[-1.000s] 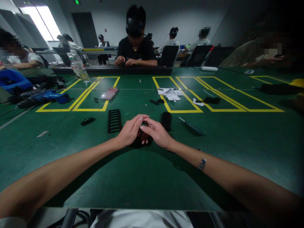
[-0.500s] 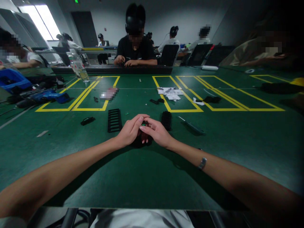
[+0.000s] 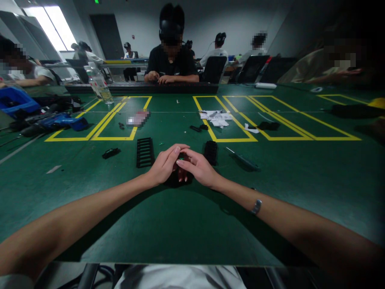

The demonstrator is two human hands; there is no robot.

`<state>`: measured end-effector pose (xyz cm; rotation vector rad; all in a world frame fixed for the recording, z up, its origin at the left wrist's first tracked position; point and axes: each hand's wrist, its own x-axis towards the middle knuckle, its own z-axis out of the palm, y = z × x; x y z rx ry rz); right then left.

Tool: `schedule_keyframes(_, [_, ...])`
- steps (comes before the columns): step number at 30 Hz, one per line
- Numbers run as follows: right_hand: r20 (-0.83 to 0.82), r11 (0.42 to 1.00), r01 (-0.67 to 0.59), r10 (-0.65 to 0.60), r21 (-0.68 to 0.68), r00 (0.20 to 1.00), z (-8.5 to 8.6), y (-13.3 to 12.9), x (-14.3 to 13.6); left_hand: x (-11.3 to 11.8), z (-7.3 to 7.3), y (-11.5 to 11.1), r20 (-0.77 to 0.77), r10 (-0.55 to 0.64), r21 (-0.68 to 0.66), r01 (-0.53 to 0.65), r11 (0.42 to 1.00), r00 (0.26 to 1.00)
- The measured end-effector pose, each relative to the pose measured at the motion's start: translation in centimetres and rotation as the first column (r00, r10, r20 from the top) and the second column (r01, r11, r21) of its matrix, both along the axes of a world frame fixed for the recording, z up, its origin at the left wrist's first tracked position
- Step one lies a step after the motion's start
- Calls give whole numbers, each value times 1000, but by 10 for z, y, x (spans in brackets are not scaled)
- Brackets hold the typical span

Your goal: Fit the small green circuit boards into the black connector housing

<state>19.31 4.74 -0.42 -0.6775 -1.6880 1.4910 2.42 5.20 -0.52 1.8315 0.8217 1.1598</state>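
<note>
My left hand (image 3: 164,164) and my right hand (image 3: 201,166) meet just above the table, fingertips overlapping and thumbs close together. Their fingers curl inward, forming a cupped shape. Between them shows a small bright green bit (image 3: 181,159); what it belongs to is hidden by the fingers. Close to my left hand lies a black slotted plastic frame (image 3: 144,153). Just beyond my right hand sits a black ribbed plastic piece (image 3: 210,152). A screwdriver (image 3: 244,161) rests farther right, and a small black part (image 3: 111,153) is off to the left.
Yellow tape rectangles mark the green table (image 3: 180,224). Crumpled white paper (image 3: 215,117) and small black pieces (image 3: 198,128) lie ahead. Plastic bottles (image 3: 105,94), a blue power tool (image 3: 69,121) and a blue bin (image 3: 18,102) stand left. A person (image 3: 171,60) sits opposite.
Almost nothing differs. Both hands keep the same cupped pose, with only a very slight shift of the fingers.
</note>
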Motion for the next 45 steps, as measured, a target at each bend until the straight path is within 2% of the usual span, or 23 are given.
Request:
schedule_keyframes(5, [0, 1000, -5, 5, 9, 1000, 0, 1, 0, -1, 0, 0, 8, -20, -46, 20, 999, 1000])
schedule_keyframes(8, [2, 1000, -3, 3, 23, 1000, 1, 1, -1, -2, 1, 0, -9, -37, -28, 36, 999, 999])
schedule_keyframes(13, [-9, 1000, 10, -10, 26, 1000, -1, 2, -2, -3, 0, 2, -65, -132, 13, 133, 991, 989])
schedule_keyframes(16, [2, 999, 36, -36, 34, 999, -3, 4, -2, -2, 0, 3, -88, -138, 35, 141, 989, 987])
schedule_keyframes(21, [26, 997, 27, -29, 71, 999, -2, 4, -1, 1, 2, 4, -43, -138, -59, 135, 989, 990])
schedule_keyframes(26, [25, 996, 33, -36, 88, 999, -3, 2, -1, 2, 2, 5, 14, -210, -150, 210, 966, 978])
schedule_keyframes(32, [17, 990, 48, -51, 131, 999, -1, 1, -1, 2, 0, 5, 41, -246, -178, 249, 952, 968])
schedule_keyframes(39, [3, 994, -10, 9, 108, 1000, -4, 2, 0, 1, -2, 6, 17, -220, -217, 219, 951, 975])
schedule_keyframes(45, [18, 988, 9, -12, 157, 1000, -3, 2, 0, 2, 2, 6, 27, -235, -238, 234, 943, 972])
